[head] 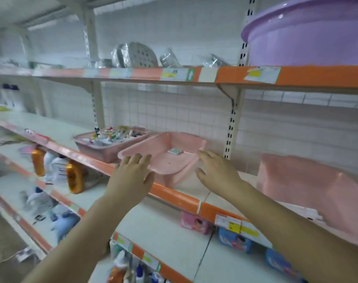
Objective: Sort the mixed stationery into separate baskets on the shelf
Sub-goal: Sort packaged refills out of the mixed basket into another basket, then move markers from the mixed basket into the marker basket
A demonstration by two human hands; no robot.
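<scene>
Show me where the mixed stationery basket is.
The stationery basket stands on the orange-edged shelf, left of centre in the head view, beside the nearly empty pink basket.

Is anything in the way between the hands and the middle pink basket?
Nothing visible is. The left hand and the right hand, both open, reach right up to the front of the middle pink basket.

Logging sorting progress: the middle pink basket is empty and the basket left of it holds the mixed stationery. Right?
Not empty: the head view shows one small flat item lying in the middle pink basket. The basket left of it does hold the mixed stationery.
</scene>
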